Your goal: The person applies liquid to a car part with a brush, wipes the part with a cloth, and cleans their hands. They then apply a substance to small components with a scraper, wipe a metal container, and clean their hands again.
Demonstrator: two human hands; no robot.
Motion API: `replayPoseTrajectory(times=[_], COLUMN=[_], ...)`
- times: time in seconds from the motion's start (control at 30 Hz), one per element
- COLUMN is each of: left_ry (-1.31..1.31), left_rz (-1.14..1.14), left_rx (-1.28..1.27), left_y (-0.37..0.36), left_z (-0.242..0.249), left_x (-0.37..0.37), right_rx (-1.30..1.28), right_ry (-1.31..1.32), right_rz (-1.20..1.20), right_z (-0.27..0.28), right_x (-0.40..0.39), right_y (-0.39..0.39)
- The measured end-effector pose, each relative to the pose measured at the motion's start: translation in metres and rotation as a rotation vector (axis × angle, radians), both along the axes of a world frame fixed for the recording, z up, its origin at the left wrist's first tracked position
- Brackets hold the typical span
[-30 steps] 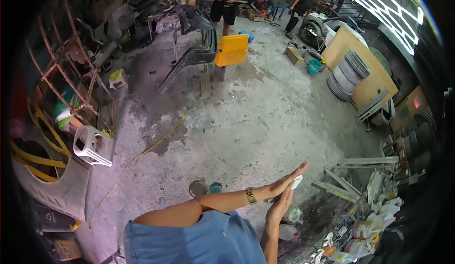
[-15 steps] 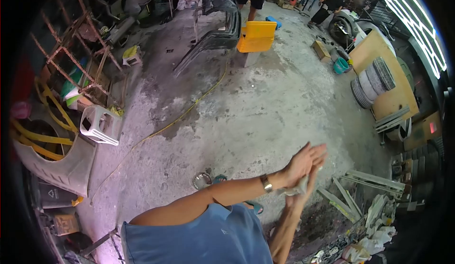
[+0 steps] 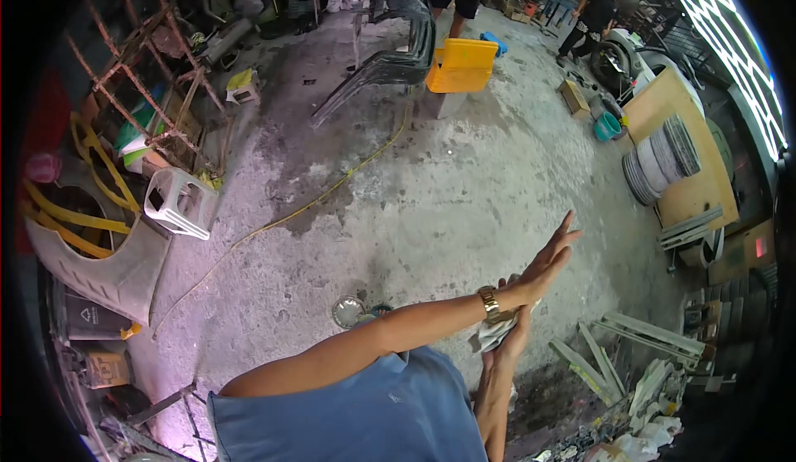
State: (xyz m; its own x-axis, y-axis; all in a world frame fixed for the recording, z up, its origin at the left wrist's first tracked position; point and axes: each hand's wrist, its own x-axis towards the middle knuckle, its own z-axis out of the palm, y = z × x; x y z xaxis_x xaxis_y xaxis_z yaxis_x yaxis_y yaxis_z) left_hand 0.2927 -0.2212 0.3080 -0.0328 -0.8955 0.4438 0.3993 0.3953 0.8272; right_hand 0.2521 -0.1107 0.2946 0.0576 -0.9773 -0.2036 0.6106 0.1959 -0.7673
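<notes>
My left hand point(image 3: 543, 273) is stretched out over the concrete floor, its fingers extended and holding nothing. A gold-coloured wristwatch point(image 3: 489, 303) sits on that wrist. My right hand point(image 3: 514, 339) comes from below and presses a pale, crumpled rag point(image 3: 492, 335) against the underside of my left wrist, close to the watch. Its fingertips show behind the wrist, so the hand wraps round it. Part of the rag is hidden by my left arm and the right palm.
Grey and green strips point(image 3: 655, 335) lie at right, near stacked tyres point(image 3: 661, 159). A yellow hose point(image 3: 319, 201) crosses the floor. Ahead stand a yellow panel point(image 3: 462, 65) and a black bumper point(image 3: 390, 64). A white stool point(image 3: 180, 203) stands left. Two people are farther back.
My hands were palm against palm with the rag between them. The right hand and rag have slid down to my left wrist, and the left fingers now point out freely.
</notes>
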Motion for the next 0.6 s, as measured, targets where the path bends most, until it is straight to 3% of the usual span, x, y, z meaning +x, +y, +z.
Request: replayPoseTrajectory(times=[0.03, 0.1, 0.17, 0.2, 0.33, 0.37, 0.4, 0.5, 0.6], left_ry=[0.001, -0.361, -0.334, -0.364, -0.285, -0.111, 0.067, 0.231, 0.13], left_rz=[0.002, 0.189, -0.096, -0.185, -0.225, -0.369, -0.511, -0.485, -0.518], left_rx=[0.001, -0.018, 0.332, 0.342, 0.187, 0.397, 0.602, 0.614, 0.587], left_y=[-0.001, -0.001, 0.021, 0.038, 0.052, 0.04, 0.029, -0.015, 0.025], left_z=[-0.001, -0.004, -0.024, -0.011, -0.016, -0.011, -0.006, -0.051, -0.037], left_x=[-0.002, -0.009, -0.027, -0.02, -0.026, -0.02, -0.013, -0.005, 0.01], right_rx=[0.008, 0.033, -0.04, -0.033, -0.288, -0.355, -0.176, -0.234, -0.22], right_ry=[-0.021, -0.057, 0.119, 0.116, 0.606, 0.73, 0.615, 0.756, 0.782], right_rz=[-0.013, -0.027, -0.239, -0.237, -0.202, -0.184, -0.159, -0.199, -0.27], right_z=[0.001, 0.005, 0.003, 0.0, -0.007, -0.009, 0.002, -0.004, -0.036], right_x=[0.001, -0.003, -0.02, -0.027, -0.054, -0.056, -0.041, -0.002, -0.023], right_y=[0.005, -0.003, -0.025, -0.03, -0.053, -0.056, -0.041, -0.009, -0.047])
